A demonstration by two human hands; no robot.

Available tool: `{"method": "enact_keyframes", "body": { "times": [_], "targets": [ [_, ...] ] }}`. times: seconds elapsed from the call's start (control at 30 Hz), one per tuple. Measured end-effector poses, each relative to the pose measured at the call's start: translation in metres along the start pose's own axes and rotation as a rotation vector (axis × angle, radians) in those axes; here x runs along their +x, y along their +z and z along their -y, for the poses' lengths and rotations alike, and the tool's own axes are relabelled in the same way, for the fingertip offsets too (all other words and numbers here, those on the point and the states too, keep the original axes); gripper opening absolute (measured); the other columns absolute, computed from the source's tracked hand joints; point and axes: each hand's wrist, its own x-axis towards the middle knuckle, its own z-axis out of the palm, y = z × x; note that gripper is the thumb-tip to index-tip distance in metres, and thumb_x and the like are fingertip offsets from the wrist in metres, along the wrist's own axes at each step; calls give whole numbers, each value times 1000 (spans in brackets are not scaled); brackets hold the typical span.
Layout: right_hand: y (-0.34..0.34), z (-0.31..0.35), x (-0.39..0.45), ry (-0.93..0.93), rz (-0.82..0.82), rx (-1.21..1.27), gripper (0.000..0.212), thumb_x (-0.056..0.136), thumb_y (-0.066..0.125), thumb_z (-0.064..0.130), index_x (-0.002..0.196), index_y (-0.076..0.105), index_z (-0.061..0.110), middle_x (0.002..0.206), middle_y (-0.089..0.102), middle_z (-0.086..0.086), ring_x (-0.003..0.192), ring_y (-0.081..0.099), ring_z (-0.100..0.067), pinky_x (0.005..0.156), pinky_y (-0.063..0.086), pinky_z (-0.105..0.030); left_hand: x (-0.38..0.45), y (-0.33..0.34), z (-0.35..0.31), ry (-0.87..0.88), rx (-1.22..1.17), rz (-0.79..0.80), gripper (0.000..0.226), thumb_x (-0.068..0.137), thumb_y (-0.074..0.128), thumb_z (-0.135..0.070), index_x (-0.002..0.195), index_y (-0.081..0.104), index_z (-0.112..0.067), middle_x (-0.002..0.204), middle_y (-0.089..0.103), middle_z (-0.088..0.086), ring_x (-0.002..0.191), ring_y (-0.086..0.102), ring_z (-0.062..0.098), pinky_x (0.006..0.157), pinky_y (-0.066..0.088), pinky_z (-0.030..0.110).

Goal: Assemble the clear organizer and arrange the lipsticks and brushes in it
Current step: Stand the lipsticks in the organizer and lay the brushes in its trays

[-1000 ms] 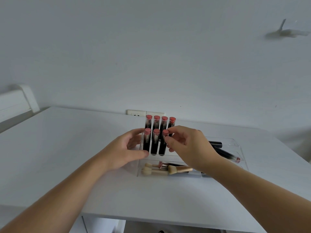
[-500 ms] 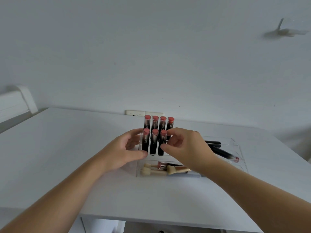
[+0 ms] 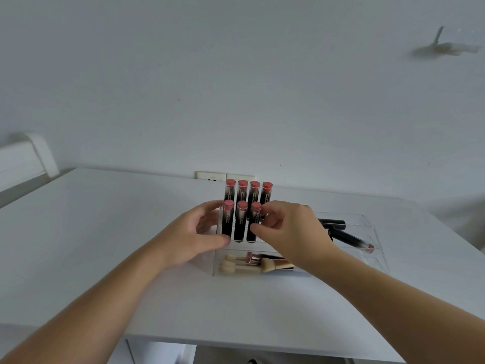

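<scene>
Nearest, forearms: both come in from the bottom edge, cut off by the frame.
Table (image 3: pixel 105 258): white; its front edge shows, with something dark below it too cropped to name.
Brushes (image 3: pixel 262 262): lying flat in the front compartment of the clear organizer (image 3: pixel 378 261), long axes running left to right, pale heads to the left; their handle ends hide under the right wrist.
Left hand (image 3: pixel 194 237): fingers curled round the left side of the clear lipstick rack, thumb at its lower front corner.
Right hand (image 3: pixel 286 232): thumb and fingers pinching the right end of the front row (whether they grip a tube or the rack wall I cannot tell).
Lipsticks (image 3: pixel 241 222): seven stand upright, pink caps up, three visible in front and four behind; the front row's right end is covered by fingers.
Writing: white print runs lengthwise on each dark tube, too small to read.
Loose tubes (image 3: pixel 349 239): two dark ones lie in the organizer's right compartments, roughly sideways.
Wall socket (image 3: pixel 212 176): behind the rack, partly hidden.
</scene>
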Motion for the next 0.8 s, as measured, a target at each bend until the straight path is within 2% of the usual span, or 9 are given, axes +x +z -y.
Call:
{"method": "enact_keyframes", "body": {
  "times": [0.1,0.23,0.4,0.5,0.6,0.7,0.8],
  "targets": [
    [0,1,-1,5,-10,4,10,84,70,38,80,63,44,73,67,29,67,64,-4,66,57,-32,0,0,0,-2,6,2,76,66,81,-32,136,54,-40,133,67,-14,129,58,4,118,37,43],
    [-2,2,-2,13,-8,7,9,83,71,36,85,64,43,71,69,23,68,66,-5,69,58,-34,-1,0,-1,-2,5,11,77,67,81,-31,138,53,-39,135,66,-14,131,56,5,119,36,44],
    [-3,2,-3,13,6,26,16,82,73,37,95,67,45,75,71,26,72,66,-1,72,58,-30,-1,1,-2,-2,-5,8,77,66,81,-31,137,53,-39,135,67,-12,130,57,4,119,36,43],
    [-9,-2,-3,12,5,20,21,82,74,39,103,70,39,76,71,25,76,66,1,76,56,-27,-2,2,-3,-3,-16,10,75,65,81,-31,135,55,-41,133,67,-15,129,57,2,117,36,37],
    [-26,-10,-1,-19,4,-15,15,83,76,35,96,68,39,77,71,25,71,67,2,72,54,-23,-2,2,-4,-11,-21,6,72,66,82,-28,131,56,-45,132,67,-18,128,56,-3,114,37,29],
    [-51,-18,5,-35,45,-84,15,83,77,28,86,70,40,71,68,24,63,63,2,64,50,-19,-2,1,-3,-8,-16,16,68,74,80,-17,130,55,-46,129,67,-24,126,56,-7,111,40,20],
    [-74,-28,10,-21,204,-254,15,83,75,31,78,69,43,67,61,30,61,56,3,57,41,-15,-1,1,-3,0,-19,21,70,72,82,-22,132,54,-44,132,66,-22,128,56,-4,110,39,24]
  ]
}}
